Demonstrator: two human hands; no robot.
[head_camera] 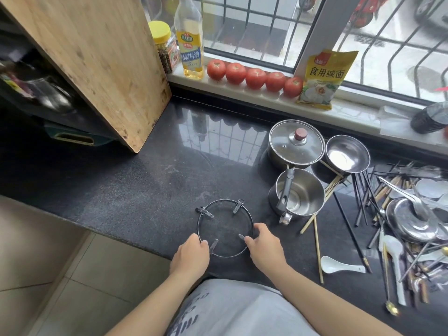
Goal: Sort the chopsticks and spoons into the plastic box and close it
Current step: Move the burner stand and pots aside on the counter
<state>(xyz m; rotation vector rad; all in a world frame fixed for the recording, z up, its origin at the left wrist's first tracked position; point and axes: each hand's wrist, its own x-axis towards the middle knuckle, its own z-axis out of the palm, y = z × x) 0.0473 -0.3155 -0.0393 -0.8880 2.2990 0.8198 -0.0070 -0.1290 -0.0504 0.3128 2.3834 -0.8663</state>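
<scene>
Here, both hands gripped a black wire ring stand (225, 229) lying flat on the dark desk (145, 190): the left hand (191, 257) curled on its near-left rim, the right hand (264, 248) on its near-right rim. The chopsticks (361, 202) and spoons (339, 265) lay heaped at the right of the desk, well apart from the hands, beside a lidded pot (295, 141) and two steel bowls (299, 192).
</scene>
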